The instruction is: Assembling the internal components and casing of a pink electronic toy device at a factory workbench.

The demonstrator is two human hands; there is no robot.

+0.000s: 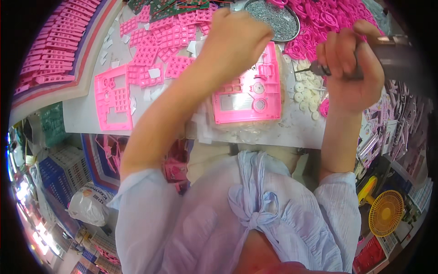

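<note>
A pale blue blouse (255, 219) tied at the front lay nearest the lens. Beyond it, on the bench (82, 116), sat a pink plastic housing (248, 93). The left hand (232, 41) was closed, knuckles up, at the housing's upper left corner; whether it pinched a screw could not be told. The right hand (351, 68) was clenched around a powered screwdriver (360, 64), its tip level with the housing's right edge. A dish of screws (273, 16) stood just behind. Good practice seemed to be pinning the housing flat and seating the bit squarely before driving.
</note>
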